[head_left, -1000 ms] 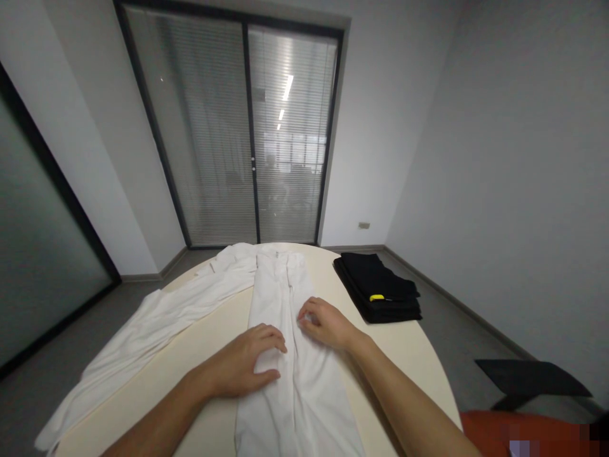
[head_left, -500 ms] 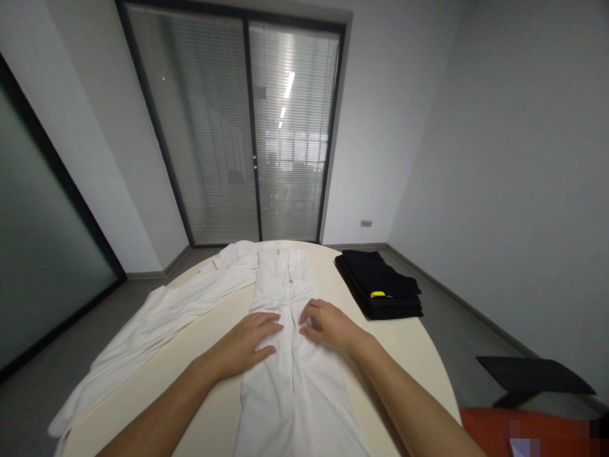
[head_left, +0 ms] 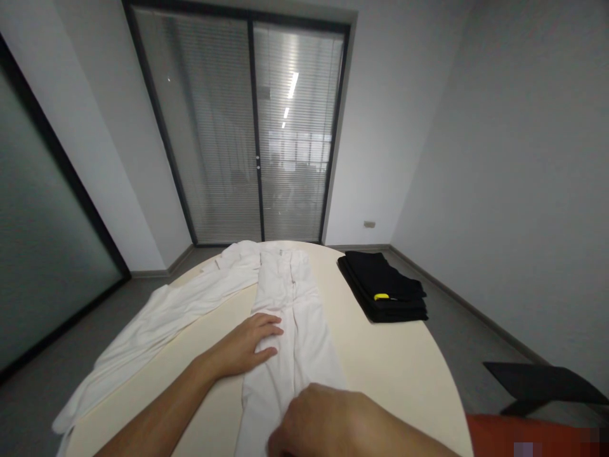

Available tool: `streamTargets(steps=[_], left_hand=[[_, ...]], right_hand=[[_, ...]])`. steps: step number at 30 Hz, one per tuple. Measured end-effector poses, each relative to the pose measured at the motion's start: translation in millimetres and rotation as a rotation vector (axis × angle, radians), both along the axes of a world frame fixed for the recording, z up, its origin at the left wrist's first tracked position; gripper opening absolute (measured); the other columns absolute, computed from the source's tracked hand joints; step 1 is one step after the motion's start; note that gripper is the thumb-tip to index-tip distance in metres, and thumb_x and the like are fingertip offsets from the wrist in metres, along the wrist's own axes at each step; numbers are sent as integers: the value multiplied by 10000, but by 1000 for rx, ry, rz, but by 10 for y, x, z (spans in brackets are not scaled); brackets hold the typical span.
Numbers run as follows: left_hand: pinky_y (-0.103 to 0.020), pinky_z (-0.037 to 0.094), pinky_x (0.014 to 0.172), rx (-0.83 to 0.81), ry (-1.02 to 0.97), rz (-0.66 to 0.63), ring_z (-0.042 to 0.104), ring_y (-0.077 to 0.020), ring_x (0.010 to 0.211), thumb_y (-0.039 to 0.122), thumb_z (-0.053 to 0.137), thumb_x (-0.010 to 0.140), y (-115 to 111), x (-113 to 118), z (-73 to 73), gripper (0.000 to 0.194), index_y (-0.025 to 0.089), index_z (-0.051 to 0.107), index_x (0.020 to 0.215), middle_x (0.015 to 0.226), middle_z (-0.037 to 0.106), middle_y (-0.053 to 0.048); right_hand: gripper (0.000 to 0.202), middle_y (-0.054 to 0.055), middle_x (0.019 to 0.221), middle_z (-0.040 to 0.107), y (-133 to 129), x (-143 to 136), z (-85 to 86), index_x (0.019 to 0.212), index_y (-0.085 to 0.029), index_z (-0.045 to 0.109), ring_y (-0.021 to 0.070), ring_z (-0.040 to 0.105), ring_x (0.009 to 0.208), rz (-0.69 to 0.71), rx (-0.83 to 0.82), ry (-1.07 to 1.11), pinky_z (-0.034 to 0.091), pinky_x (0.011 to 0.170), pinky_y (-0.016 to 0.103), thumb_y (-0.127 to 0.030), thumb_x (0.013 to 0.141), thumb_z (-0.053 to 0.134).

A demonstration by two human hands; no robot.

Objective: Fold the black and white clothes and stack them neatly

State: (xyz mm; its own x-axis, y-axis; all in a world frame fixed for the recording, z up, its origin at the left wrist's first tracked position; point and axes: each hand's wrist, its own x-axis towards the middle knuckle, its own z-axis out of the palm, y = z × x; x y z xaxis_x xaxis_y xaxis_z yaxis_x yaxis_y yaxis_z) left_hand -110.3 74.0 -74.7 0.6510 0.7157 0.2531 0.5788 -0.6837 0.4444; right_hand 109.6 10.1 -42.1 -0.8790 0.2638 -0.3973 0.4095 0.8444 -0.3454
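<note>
White trousers (head_left: 285,285) lie lengthwise on the round cream table, waistband at the far edge and legs running down toward me. My left hand (head_left: 252,343) rests on their left side with its fingers spread. Lower down, at the bottom of the view, my right hand (head_left: 318,419) is over the trouser leg, knuckles up; its fingertips are turned under and hidden, so what they hold cannot be made out. Another white garment (head_left: 157,317) stretches along the table's left side, and its far end meets the trousers.
A stack of folded black cloth (head_left: 385,279) with a small yellow item (head_left: 381,296) on it lies on the right of the table (head_left: 390,368). Beyond the right edge are a black chair part (head_left: 542,381) and a red surface (head_left: 523,435).
My right hand has moved down the trousers toward me, from beside the left hand to the bottom of the view. My left hand has stayed in place.
</note>
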Motion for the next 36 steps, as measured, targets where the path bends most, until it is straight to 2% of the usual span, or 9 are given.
streamTargets(steps=[3,7,10,13,17,22,27,31,36], left_hand=[[-423,403,1104,-8,-1,-6,515,-255,1276,279,654,879,-15,10,34,340,243,655,1218,1355,585,-103],[-402,420,1066,-79,-48,-48,553,-249,1213,316,683,854,-55,34,101,279,226,696,1118,1284,620,-104],[-377,436,1027,-212,-167,-129,604,-233,1123,470,593,924,-89,59,166,321,213,712,1073,1184,676,-102],[-381,469,963,-446,-350,-238,645,-257,1037,726,403,917,-122,76,240,659,180,704,1131,1113,711,-121],[-415,451,989,-632,-489,-245,600,-322,1151,870,370,807,-157,84,298,901,165,597,1320,1276,647,-143],[-309,497,818,-576,-381,130,637,-244,982,516,695,802,-153,180,225,555,190,621,1245,1148,699,-61],[-288,478,804,-469,-421,279,652,-230,904,388,637,829,-120,308,196,276,163,703,974,956,740,-42],[-290,485,798,-414,-444,381,671,-242,889,373,629,806,-77,312,182,249,176,704,939,916,752,-33],[-291,495,783,-394,-424,437,682,-251,882,400,613,812,-37,291,95,263,181,708,922,895,753,-25]], right_hand=[[65,-47,564,559,2,-28,8,822,-264,681,128,374,413,41,14,-9,261,438,239,-227,789,640],[156,-77,615,558,188,13,97,767,-211,618,105,507,522,71,-454,-2,391,526,208,-211,671,741],[369,-73,699,611,378,137,89,833,-188,608,98,576,622,-125,-866,114,453,616,193,-309,565,831],[441,-61,690,616,560,284,34,830,-170,589,82,545,578,-375,-1015,316,431,552,181,-402,549,838],[386,-71,627,572,768,408,-14,784,-150,584,46,457,521,-573,-959,569,334,497,163,-416,635,820],[417,-86,574,482,925,417,-119,789,-138,596,41,376,499,-750,-908,725,263,484,183,-456,650,827],[585,-56,723,519,949,451,-117,1108,-162,609,65,417,569,-930,-878,737,301,508,188,-594,732,733],[781,52,1143,591,911,697,101,1423,-217,448,122,538,826,-819,-707,540,434,706,234,-648,801,640],[1346,89,1460,423,865,938,207,1574,-311,147,215,536,1117,-649,-454,300,406,976,290,-346,477,926]])
